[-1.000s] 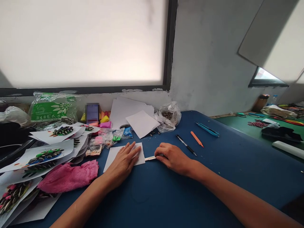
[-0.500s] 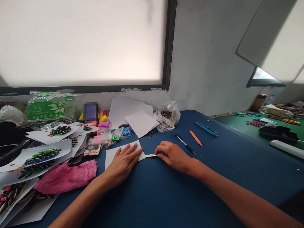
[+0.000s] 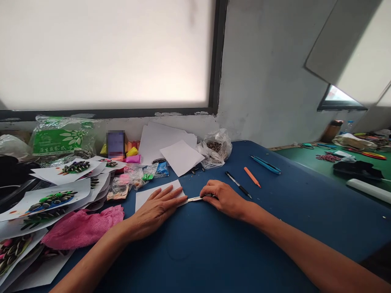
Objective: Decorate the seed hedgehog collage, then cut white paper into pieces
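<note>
My left hand (image 3: pixel 159 211) lies flat on a white sheet of paper (image 3: pixel 143 198), fingers stretched out and pressing it to the table. Its fingertips reach the sheet's right edge. Closed in a pinch, my right hand (image 3: pixel 224 199) holds what looks like a utility knife (image 3: pixel 194 199). The slim pale blade points left and meets the paper's right edge beside my left fingertips. Most of the knife's handle is hidden inside my fingers.
Seed-decorated cards (image 3: pixel 61 199) and a pink cloth (image 3: pixel 85 228) lie left. Behind are more white sheets (image 3: pixel 181 156) and a plastic bag of seeds (image 3: pixel 215 148). A black pen (image 3: pixel 238 184), an orange marker (image 3: pixel 252 177) and blue tweezers (image 3: pixel 265 164) lie right on the blue table (image 3: pixel 195 256).
My left hand has slid slightly right and down, its fingertips now at the paper's right edge near the blade. My right hand has barely moved.
</note>
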Motion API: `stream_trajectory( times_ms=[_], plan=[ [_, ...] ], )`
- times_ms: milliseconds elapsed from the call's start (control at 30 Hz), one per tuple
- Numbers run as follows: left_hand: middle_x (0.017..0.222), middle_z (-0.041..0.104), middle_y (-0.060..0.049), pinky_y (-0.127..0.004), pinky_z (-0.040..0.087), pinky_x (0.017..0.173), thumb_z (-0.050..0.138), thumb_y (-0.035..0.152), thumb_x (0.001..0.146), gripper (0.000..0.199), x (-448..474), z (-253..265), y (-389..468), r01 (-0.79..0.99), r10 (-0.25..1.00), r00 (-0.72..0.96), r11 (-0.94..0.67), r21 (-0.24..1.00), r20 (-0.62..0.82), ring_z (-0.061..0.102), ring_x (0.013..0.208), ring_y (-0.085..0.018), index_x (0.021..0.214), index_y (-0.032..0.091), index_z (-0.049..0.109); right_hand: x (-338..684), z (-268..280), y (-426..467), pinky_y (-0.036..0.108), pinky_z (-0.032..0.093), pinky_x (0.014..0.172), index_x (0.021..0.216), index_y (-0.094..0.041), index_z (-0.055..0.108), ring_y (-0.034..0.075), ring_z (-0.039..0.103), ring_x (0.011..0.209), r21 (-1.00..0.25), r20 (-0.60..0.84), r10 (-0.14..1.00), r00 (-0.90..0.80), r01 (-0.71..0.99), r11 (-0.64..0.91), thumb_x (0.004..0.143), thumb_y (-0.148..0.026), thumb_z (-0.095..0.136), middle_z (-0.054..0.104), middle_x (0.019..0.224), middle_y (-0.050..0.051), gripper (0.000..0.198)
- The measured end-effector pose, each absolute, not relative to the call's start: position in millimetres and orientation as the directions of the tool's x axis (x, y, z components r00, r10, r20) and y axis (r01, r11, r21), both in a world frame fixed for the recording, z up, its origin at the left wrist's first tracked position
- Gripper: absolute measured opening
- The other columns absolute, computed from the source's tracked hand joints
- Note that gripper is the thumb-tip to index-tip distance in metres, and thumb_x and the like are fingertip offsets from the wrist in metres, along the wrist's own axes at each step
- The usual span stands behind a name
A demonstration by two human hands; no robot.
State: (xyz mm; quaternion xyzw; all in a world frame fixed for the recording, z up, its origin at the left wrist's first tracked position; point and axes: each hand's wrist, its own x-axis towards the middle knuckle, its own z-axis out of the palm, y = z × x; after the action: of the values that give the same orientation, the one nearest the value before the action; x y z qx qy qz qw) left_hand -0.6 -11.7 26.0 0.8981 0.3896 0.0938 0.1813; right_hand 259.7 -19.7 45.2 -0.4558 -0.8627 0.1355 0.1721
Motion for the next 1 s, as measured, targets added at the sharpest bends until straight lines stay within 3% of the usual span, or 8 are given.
stream_trajectory(
  times_ms=[267,533,1000],
  plan=[
    [0.155,0.026,0.007,-0.055,0.009,0.116,0.036,0.045,0.099,0.041,-1.1,25.6,-11.7,0.659,0.730,0.683,-0.628,0.414,0.020,0.016,0.145,-0.027,0.140,0.044,0.041,264.1,41.5,-18.4,0.028,0.044,0.078,0.095,-0.018,0.070,0.016,0.054,0.085,-0.370,0.243,0.789,-0.564,0.698,0.613,0.091,-0.015,0.055,0.059,0.089,0.005,0.016],
    [0.153,0.032,0.010,-0.051,0.011,0.117,0.024,0.048,0.100,0.042,-0.7,20.2,-9.1,0.663,0.756,0.653,-0.603,0.443,0.052,0.020,0.145,-0.023,0.136,0.046,0.046,265.5,37.1,-14.8,0.028,0.044,0.079,0.096,-0.018,0.070,0.016,0.053,0.086,-0.336,0.267,0.742,-0.615,0.662,0.670,0.094,-0.019,0.052,0.059,0.091,0.005,0.018],
    [0.156,0.025,0.009,-0.054,0.009,0.117,0.026,0.049,0.099,0.043,0.0,20.7,-8.6,0.695,0.748,0.664,-0.613,0.375,-0.007,0.015,0.146,-0.026,0.140,0.047,0.040,264.5,39.2,-16.6,0.028,0.044,0.078,0.094,-0.017,0.070,0.016,0.054,0.086,-0.334,0.259,0.737,-0.624,0.659,0.674,0.094,-0.018,0.052,0.060,0.089,0.005,0.018]
  ],
)
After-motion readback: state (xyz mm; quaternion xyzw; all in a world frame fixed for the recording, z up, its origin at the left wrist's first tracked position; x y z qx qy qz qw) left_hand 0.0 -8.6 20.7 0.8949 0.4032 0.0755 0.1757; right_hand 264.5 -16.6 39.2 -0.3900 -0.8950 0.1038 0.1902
